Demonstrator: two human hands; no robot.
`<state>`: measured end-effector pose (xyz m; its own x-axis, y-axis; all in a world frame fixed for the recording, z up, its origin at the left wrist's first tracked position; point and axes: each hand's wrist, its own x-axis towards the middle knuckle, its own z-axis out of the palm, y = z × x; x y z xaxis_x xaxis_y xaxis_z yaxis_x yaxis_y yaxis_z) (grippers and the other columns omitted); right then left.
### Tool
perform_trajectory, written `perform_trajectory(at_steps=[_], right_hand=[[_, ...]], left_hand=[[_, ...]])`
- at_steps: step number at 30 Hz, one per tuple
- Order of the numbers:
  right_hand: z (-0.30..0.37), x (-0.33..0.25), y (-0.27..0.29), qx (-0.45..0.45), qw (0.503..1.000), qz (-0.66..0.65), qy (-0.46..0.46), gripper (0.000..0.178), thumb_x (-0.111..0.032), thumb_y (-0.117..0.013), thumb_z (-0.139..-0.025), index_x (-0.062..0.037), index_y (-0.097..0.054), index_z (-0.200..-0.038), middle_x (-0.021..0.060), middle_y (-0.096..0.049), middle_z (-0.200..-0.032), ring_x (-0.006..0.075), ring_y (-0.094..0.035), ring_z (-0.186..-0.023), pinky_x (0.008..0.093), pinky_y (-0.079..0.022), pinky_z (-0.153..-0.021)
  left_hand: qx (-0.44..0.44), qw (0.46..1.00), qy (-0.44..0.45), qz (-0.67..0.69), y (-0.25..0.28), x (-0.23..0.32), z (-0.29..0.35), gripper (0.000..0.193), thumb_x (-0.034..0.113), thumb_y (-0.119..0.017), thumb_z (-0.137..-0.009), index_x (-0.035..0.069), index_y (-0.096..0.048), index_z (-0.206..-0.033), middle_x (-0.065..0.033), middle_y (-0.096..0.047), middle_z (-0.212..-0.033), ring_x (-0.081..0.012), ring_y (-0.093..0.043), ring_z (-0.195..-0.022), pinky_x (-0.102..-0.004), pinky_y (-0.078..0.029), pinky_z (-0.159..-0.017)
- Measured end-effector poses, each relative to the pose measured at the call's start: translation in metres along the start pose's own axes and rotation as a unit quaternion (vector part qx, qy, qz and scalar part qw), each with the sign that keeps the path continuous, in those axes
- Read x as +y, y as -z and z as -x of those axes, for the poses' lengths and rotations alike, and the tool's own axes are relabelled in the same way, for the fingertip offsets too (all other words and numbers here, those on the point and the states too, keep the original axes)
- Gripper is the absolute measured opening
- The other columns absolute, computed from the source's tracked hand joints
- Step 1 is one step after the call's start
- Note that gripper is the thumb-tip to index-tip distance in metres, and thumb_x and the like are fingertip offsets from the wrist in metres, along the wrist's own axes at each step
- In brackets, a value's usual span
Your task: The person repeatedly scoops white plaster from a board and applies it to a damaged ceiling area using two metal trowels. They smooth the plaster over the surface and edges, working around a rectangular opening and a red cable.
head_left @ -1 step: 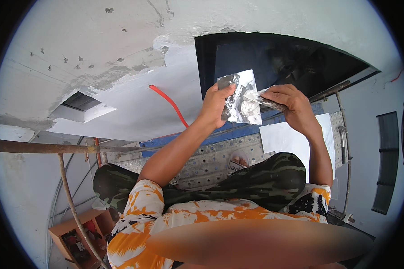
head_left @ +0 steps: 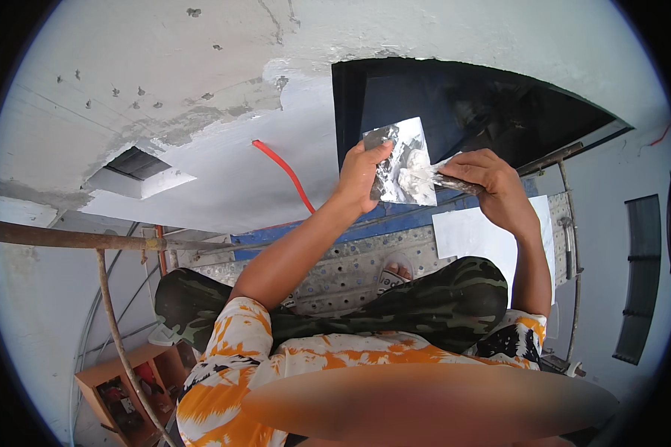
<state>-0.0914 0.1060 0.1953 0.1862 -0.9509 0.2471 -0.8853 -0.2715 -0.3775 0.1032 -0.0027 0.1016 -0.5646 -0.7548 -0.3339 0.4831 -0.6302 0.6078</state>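
My left hand (head_left: 361,176) grips a square, flat metal plate (head_left: 388,195), thumb on top and the other fingers underneath. A white mound of wet putty (head_left: 416,179) sits on the plate's right half, with smears across the rest. My right hand (head_left: 497,186) is closed around the dark, putty-caked handle of a putty knife (head_left: 458,183). Its blade points left and touches the putty near the plate's right edge. Both hands are held out in front of me, above my bent legs.
A perforated metal scaffold deck (head_left: 335,261) lies below, with a white sheet (head_left: 462,227) on its right. Rusty scaffold tubes (head_left: 74,237) run along the left. A red conduit (head_left: 287,167) sticks out of the patchy plastered surface, beside a dark opening (head_left: 455,97).
The putty knife has slid slightly right, toward the plate's edge. My left hand and the plate have barely moved. The whole view has shifted a little.
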Motion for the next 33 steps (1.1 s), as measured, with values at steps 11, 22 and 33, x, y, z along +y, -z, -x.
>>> perform_trajectory(at_steps=[11,22,33], right_hand=[[0.011,0.001,-0.02,0.157,0.973,0.166,0.037,0.032,0.0,-0.065,-0.086,-0.005,-0.068,-0.117,0.0118,-0.067,-0.112,0.029,-0.063,-0.103,0.038,-0.052,-0.088],[0.008,0.005,-0.039,0.104,0.617,-0.704,-0.336,0.024,-0.012,-0.066,-0.088,0.0027,-0.062,-0.107,0.0109,-0.07,-0.094,0.0197,-0.07,-0.078,0.0343,-0.059,-0.073],[-0.005,0.011,-0.044,0.166,0.574,-0.715,-0.363,0.024,-0.016,-0.06,-0.091,-0.0025,-0.059,-0.111,0.0085,-0.069,-0.091,0.0184,-0.068,-0.069,0.0313,-0.047,-0.042]], left_hand=[[-0.031,0.986,-0.039,0.159,0.004,0.025,0.011,0.029,0.018,-0.051,-0.1,0.001,-0.052,-0.123,-0.0128,-0.065,-0.113,-0.0277,-0.067,-0.103,-0.0463,-0.056,-0.09],[-0.036,0.963,-0.204,0.17,-0.006,0.02,0.004,0.034,0.016,-0.054,-0.099,0.005,-0.047,-0.131,-0.0098,-0.062,-0.117,-0.0254,-0.065,-0.105,-0.0446,-0.056,-0.09],[-0.104,0.904,-0.392,0.133,-0.026,0.009,0.012,0.032,0.025,-0.056,-0.101,0.002,-0.058,-0.123,-0.0068,-0.064,-0.114,-0.0177,-0.064,-0.101,-0.0356,-0.052,-0.094]])
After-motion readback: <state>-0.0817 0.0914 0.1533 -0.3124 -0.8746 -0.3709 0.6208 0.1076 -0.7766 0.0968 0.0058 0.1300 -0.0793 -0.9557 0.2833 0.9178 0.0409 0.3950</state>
